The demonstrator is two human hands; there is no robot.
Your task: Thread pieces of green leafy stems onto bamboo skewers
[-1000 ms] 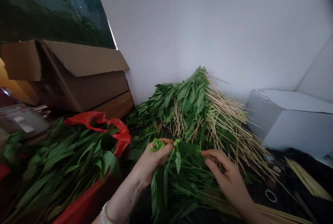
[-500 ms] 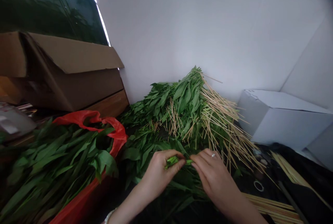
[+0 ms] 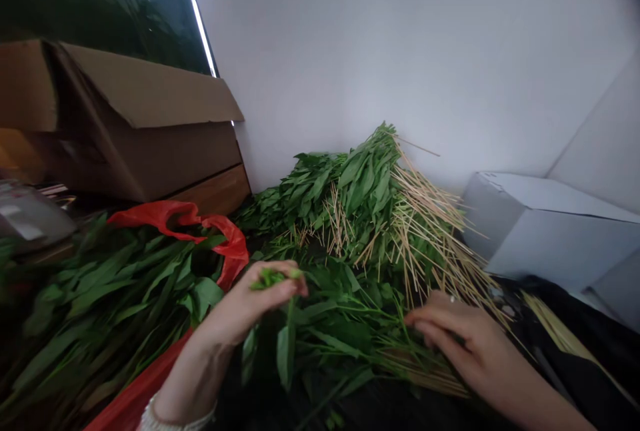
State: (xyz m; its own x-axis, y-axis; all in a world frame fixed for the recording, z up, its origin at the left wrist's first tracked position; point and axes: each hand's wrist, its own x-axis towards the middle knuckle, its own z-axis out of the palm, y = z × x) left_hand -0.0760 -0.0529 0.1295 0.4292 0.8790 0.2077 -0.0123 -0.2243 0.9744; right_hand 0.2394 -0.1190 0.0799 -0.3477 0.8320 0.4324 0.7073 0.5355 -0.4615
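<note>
My left hand (image 3: 240,311) is closed on a small bunch of green leafy stems (image 3: 274,279), with leaves hanging below the fist. My right hand (image 3: 457,334) rests palm down on skewered greens (image 3: 350,331) in front of me; its fingers are curled and blurred by motion, and I cannot see whether they hold anything. A ring shows on one finger. Behind both hands rises a big pile of leafy greens threaded on bamboo skewers (image 3: 380,211), leaning against the white wall.
A red plastic bag (image 3: 200,224) full of loose green leaves (image 3: 100,297) lies at the left. Cardboard boxes (image 3: 145,131) stand at the back left. A white box (image 3: 545,231) sits at the right, with bare bamboo skewers (image 3: 555,327) on the dark surface beside it.
My hands were together pinching the folded stems; now they have parted. The left hand moved left with the bunch, and the right hand slid right onto the skewered greens.
</note>
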